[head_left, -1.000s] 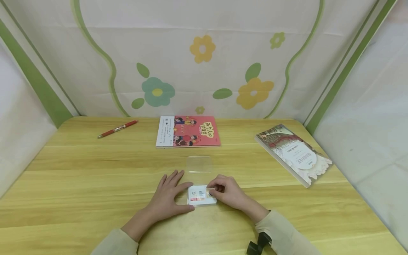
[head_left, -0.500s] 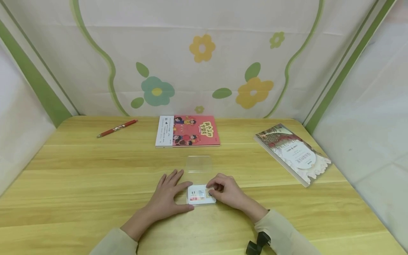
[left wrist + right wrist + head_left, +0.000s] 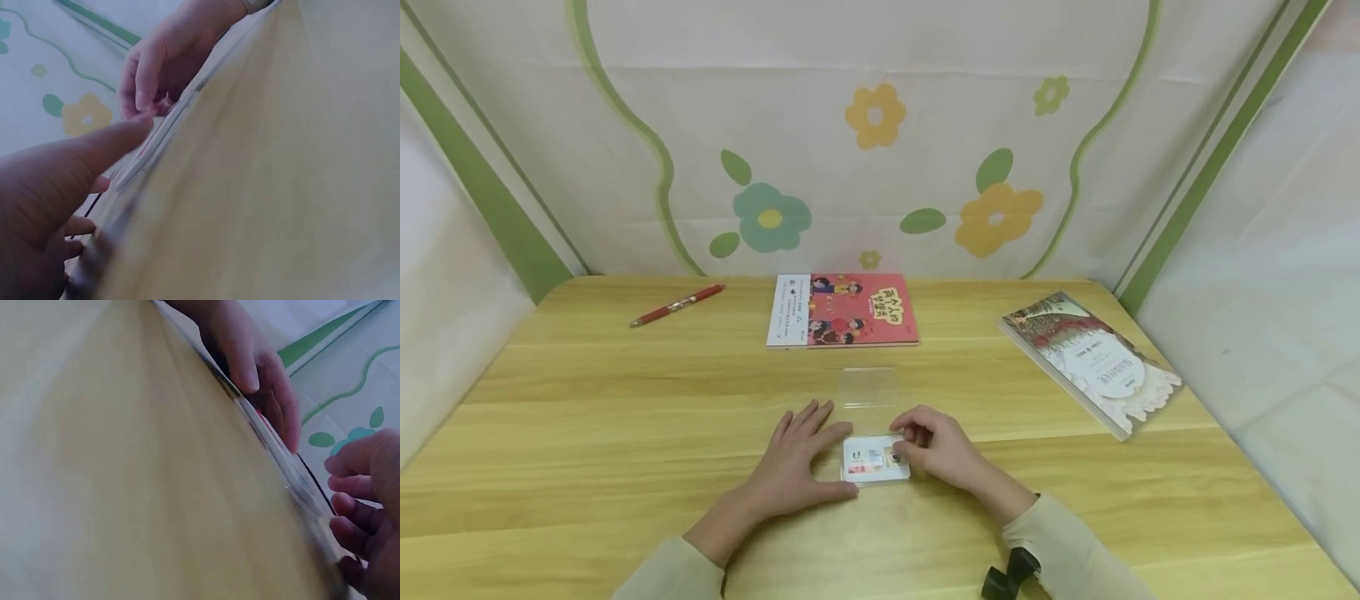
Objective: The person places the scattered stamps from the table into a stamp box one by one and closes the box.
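In the head view, a white card (image 3: 865, 461) with printed text and a small picture lies in a shallow clear plastic case (image 3: 880, 482). My left hand (image 3: 792, 467) rests flat at the case's left end, thumb and index finger spread at its near and far corners. At the right end is my right hand (image 3: 942, 450), its thumb tip over the card's picture and its index finger by the far corner. In the right wrist view, the right hand (image 3: 375, 500) has loosely bent fingers with nothing seen between them. A clear plastic lid (image 3: 868, 387) lies just beyond the case.
Farther back on the wooden table (image 3: 625, 433) lie a red book (image 3: 861, 310) and a red pen (image 3: 677, 305). A second book (image 3: 1090, 362) lies angled at the right. A flower-print cloth (image 3: 820, 125) stands behind the table.
My right thumb and index finger have spread apart and shifted slightly right at the card's right end. My left hand, the lid, books and pen stay in place.
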### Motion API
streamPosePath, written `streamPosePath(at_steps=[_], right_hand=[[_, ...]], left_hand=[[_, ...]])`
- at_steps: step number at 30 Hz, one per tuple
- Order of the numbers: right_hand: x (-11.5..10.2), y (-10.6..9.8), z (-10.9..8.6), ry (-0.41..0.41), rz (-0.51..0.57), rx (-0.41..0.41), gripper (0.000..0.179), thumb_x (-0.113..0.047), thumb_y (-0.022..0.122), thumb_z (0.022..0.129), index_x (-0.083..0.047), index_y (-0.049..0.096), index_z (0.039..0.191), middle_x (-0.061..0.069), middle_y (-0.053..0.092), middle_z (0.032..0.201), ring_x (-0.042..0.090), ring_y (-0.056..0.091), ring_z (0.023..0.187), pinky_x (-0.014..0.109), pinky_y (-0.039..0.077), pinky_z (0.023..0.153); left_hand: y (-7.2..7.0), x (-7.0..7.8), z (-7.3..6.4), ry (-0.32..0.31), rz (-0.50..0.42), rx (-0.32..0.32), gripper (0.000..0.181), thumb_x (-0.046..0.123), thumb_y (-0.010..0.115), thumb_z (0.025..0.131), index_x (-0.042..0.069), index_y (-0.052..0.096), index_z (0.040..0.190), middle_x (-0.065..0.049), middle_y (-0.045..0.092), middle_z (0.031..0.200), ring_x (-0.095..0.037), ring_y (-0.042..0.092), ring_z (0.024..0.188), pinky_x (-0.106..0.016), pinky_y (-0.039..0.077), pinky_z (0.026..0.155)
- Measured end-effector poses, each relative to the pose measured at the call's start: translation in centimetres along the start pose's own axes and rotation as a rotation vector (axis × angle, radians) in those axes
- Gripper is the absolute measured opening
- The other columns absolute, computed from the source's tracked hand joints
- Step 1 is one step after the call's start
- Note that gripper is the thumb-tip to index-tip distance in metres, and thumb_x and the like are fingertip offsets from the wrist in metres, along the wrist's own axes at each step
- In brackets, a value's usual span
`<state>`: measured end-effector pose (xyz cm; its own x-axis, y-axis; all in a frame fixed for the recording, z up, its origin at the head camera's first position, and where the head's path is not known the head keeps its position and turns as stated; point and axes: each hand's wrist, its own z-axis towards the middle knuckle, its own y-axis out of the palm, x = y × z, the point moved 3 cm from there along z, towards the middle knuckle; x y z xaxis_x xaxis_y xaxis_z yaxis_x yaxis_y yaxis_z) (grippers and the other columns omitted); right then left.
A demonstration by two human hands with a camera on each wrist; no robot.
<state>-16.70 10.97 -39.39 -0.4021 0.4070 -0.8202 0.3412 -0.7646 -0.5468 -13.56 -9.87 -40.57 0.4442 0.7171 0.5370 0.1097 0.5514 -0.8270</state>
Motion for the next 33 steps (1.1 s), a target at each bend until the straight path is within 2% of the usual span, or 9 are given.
streamPosePath(at_steps=[3,5,8,11,16,20,24,33], right_hand=[[-0.1,-0.9,0.4,0.016,0.025,0.022,0.019,-0.005,0.064,0.076,-0.001,0.061,0.095,0.000,0.053,0.076,0.014,0.049,0.068,0.025,0.044,0.060],[-0.6,-1.7,0.7,0.036,0.023,0.031,0.025,-0.005,0.063,0.076,0.001,0.059,0.100,0.005,0.057,0.083,0.019,0.051,0.077,0.031,0.045,0.070],[-1.0,-2.8,1.3,0.077,-0.034,0.027,0.036,-0.010,0.063,0.077,0.000,0.054,0.110,0.010,0.056,0.101,0.025,0.050,0.094,0.042,0.038,0.084],[-0.5,-3.6,2.0,0.112,-0.101,0.009,0.049,-0.017,0.065,0.077,-0.003,0.047,0.121,0.011,0.048,0.119,0.029,0.041,0.109,0.049,0.029,0.092],[2.3,-3.2,3.5,0.138,-0.174,0.032,0.060,-0.026,0.069,0.073,-0.009,0.044,0.126,0.010,0.040,0.128,0.027,0.033,0.117,0.047,0.022,0.096],[3.4,-2.4,4.4,0.151,-0.268,0.063,0.063,-0.032,0.068,0.071,-0.012,0.045,0.126,0.013,0.035,0.132,0.030,0.025,0.121,0.048,0.010,0.099],[3.6,-1.8,4.8,0.161,-0.343,0.092,0.064,-0.036,0.069,0.068,-0.015,0.046,0.124,0.014,0.030,0.134,0.031,0.020,0.123,0.049,0.001,0.098],[3.4,-1.5,4.7,0.144,-0.436,0.094,0.062,-0.037,0.067,0.069,-0.015,0.048,0.123,0.015,0.030,0.134,0.032,0.019,0.123,0.051,0.001,0.097]], left_hand=[[-0.5,-0.4,0.2,-0.031,-0.019,0.002,0.078,0.063,0.058,0.066,0.017,0.044,0.127,-0.012,0.030,0.135,-0.028,0.017,0.125,-0.051,0.004,0.098],[-0.9,-0.9,0.6,-0.051,-0.035,0.024,0.078,0.062,0.057,0.067,0.016,0.042,0.129,-0.012,0.032,0.134,-0.028,0.021,0.124,-0.052,0.006,0.098],[-1.6,-1.5,1.4,-0.085,-0.068,0.061,0.076,0.058,0.057,0.070,0.014,0.040,0.130,-0.013,0.033,0.134,-0.030,0.023,0.123,-0.055,0.006,0.096],[-2.0,-2.1,2.5,-0.125,-0.101,0.089,0.075,0.055,0.059,0.071,0.013,0.039,0.130,-0.013,0.033,0.134,-0.031,0.023,0.123,-0.056,0.004,0.096],[-1.8,-2.6,4.3,-0.199,-0.123,0.116,0.072,0.052,0.060,0.071,0.012,0.041,0.128,-0.014,0.032,0.134,-0.033,0.021,0.123,-0.055,0.003,0.096],[-1.4,-2.5,5.2,-0.225,-0.116,0.149,0.069,0.050,0.063,0.070,0.013,0.044,0.126,-0.014,0.032,0.133,-0.035,0.019,0.123,-0.056,-0.001,0.096],[-1.1,-2.5,5.4,-0.233,-0.072,0.169,0.067,0.048,0.065,0.069,0.013,0.046,0.124,-0.015,0.032,0.133,-0.036,0.017,0.123,-0.055,-0.004,0.096],[-0.4,-2.7,5.3,-0.203,0.046,0.162,0.067,0.049,0.061,0.072,0.012,0.046,0.125,-0.017,0.030,0.134,-0.037,0.016,0.123,-0.055,-0.003,0.096]])
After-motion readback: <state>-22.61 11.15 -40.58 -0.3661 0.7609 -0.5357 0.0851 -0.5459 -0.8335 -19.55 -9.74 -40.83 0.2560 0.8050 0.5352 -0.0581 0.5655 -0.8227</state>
